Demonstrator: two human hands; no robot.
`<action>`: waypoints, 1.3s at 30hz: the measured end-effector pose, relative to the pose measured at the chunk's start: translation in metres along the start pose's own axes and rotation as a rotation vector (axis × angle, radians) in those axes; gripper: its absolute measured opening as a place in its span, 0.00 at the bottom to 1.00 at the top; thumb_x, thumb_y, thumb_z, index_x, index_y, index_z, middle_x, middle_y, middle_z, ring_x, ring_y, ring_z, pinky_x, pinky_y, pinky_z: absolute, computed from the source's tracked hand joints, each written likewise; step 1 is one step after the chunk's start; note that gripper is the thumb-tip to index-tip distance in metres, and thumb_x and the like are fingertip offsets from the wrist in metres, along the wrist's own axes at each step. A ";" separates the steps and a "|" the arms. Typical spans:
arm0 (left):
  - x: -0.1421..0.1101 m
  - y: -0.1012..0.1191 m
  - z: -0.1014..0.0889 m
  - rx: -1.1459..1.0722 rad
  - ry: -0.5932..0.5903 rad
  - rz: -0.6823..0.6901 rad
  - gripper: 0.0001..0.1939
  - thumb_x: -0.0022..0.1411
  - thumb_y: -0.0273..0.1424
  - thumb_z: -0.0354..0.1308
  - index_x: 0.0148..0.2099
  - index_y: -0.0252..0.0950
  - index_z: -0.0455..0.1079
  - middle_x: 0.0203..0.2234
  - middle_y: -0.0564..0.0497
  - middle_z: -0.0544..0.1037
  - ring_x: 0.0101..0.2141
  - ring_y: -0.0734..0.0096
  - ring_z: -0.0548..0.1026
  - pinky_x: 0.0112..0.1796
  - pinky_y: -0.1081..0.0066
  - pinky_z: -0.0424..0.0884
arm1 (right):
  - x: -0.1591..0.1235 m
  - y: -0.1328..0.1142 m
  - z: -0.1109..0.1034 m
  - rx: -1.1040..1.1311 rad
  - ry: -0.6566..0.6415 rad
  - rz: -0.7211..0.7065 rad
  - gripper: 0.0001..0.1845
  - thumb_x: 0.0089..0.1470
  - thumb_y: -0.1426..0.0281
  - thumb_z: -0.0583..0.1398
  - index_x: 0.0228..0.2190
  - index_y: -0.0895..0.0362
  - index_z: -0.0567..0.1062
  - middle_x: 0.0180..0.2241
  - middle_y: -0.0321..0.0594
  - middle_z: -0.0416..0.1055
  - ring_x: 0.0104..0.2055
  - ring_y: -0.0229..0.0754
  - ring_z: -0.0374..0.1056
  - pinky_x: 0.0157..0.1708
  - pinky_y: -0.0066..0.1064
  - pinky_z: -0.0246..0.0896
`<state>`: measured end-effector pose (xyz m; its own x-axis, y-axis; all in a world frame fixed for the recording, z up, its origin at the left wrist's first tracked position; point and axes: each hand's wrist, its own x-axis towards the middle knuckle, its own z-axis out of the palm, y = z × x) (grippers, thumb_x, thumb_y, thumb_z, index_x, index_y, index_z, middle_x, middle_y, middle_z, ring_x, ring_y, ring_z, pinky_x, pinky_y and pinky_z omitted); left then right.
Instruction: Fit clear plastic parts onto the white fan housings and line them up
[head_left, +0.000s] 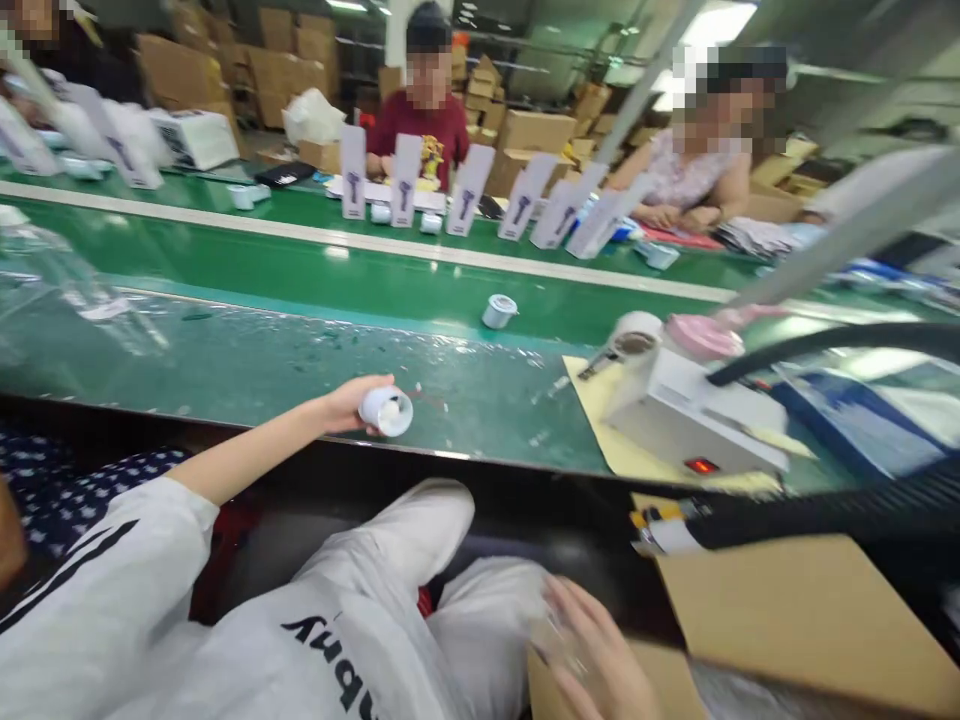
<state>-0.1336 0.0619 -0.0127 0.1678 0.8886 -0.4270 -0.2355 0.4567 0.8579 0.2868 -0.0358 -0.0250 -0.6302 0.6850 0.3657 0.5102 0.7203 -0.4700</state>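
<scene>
My left hand is closed around a small white round cup-like part above the near edge of the green bench. The open end of the part faces toward me, and something whitish shows inside it. My right hand is low beside my right thigh, over an open cardboard box. Its fingers are curled and blurred around something clear that I cannot make out. A similar light-blue and white round part sits on the green belt ahead of my hands.
A grey machine with a lit red switch and a black hose stands at right, beside a tape roll. Printed white boxes line the belt's far side. Co-workers sit across. Clear plastic lies at left.
</scene>
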 end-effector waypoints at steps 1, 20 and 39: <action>0.002 -0.013 0.025 0.053 -0.119 -0.059 0.22 0.66 0.48 0.58 0.40 0.30 0.73 0.22 0.48 0.75 0.18 0.71 0.69 0.15 0.75 0.61 | 0.004 -0.008 0.011 -0.078 0.026 -0.046 0.22 0.71 0.65 0.57 0.63 0.50 0.73 0.54 0.49 0.76 0.52 0.50 0.76 0.46 0.36 0.77; -0.019 -0.064 0.120 0.778 -0.408 0.523 0.32 0.54 0.51 0.74 0.54 0.38 0.78 0.43 0.46 0.78 0.41 0.62 0.75 0.43 0.65 0.73 | 0.033 -0.032 0.050 0.505 0.173 0.576 0.12 0.62 0.61 0.64 0.29 0.52 0.79 0.49 0.47 0.75 0.49 0.51 0.75 0.46 0.43 0.74; -0.031 -0.074 0.114 0.291 -0.553 0.161 0.37 0.53 0.39 0.77 0.63 0.39 0.74 0.58 0.40 0.78 0.46 0.62 0.81 0.46 0.64 0.78 | 0.019 -0.028 0.032 0.475 0.147 0.299 0.19 0.59 0.69 0.71 0.51 0.46 0.82 0.61 0.46 0.76 0.63 0.56 0.75 0.62 0.52 0.73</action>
<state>-0.0123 -0.0039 -0.0305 0.6388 0.7560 -0.1426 -0.0429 0.2201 0.9745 0.2422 -0.0469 -0.0303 -0.3943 0.8833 0.2535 0.3132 0.3885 -0.8666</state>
